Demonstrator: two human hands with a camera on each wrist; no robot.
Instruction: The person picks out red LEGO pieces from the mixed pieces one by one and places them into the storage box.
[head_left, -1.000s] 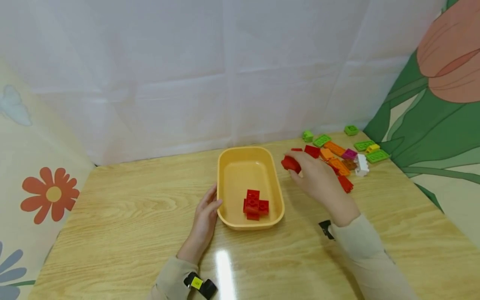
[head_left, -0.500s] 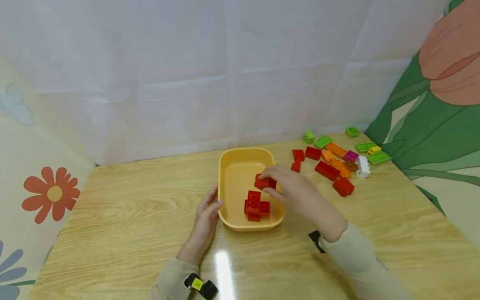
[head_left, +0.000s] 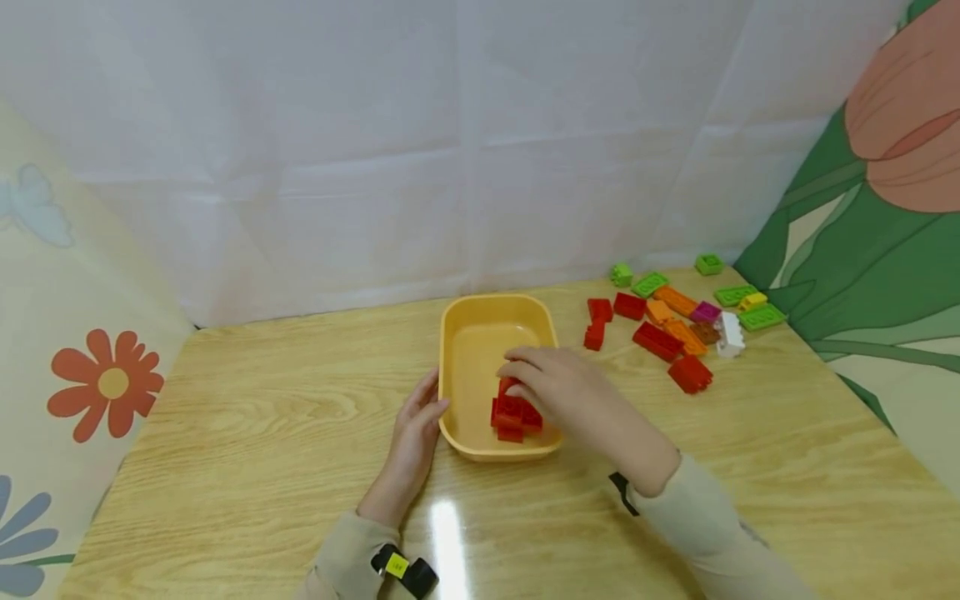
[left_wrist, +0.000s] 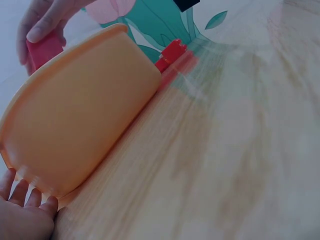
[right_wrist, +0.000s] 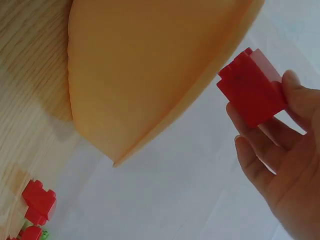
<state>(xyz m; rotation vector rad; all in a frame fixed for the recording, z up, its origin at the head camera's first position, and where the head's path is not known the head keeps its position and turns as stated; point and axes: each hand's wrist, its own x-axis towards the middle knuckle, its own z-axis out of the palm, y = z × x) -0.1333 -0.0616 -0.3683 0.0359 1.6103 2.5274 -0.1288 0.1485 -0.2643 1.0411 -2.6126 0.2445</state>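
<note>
A yellow-orange plastic tray (head_left: 468, 354) stands on the wooden table. My left hand (head_left: 411, 433) lies along its left side, fingers fairly straight against the outer wall and thumb at the rim. Several red building bricks (head_left: 509, 422) sit clustered in the tray's near half. Over them, my right hand (head_left: 566, 392) holds a red toy brick (right_wrist: 252, 92) between thumb and fingers. In the right wrist view, the brick is above rim level with its studs toward the tray. The head view shows it partly hidden by the fingers, overlapping the cluster.
Loose bricks lie at the table's back right: several red ones (head_left: 657, 341), orange ones (head_left: 675, 301), green plates (head_left: 761, 317), a white brick (head_left: 729, 335) and a purple one (head_left: 705, 312). A white cloth (head_left: 322, 167) hangs behind the table.
My right hand has carried the red brick leftward from the loose pile to over the tray, then nearer the red cluster. My left hand has stayed at the tray's side.
</note>
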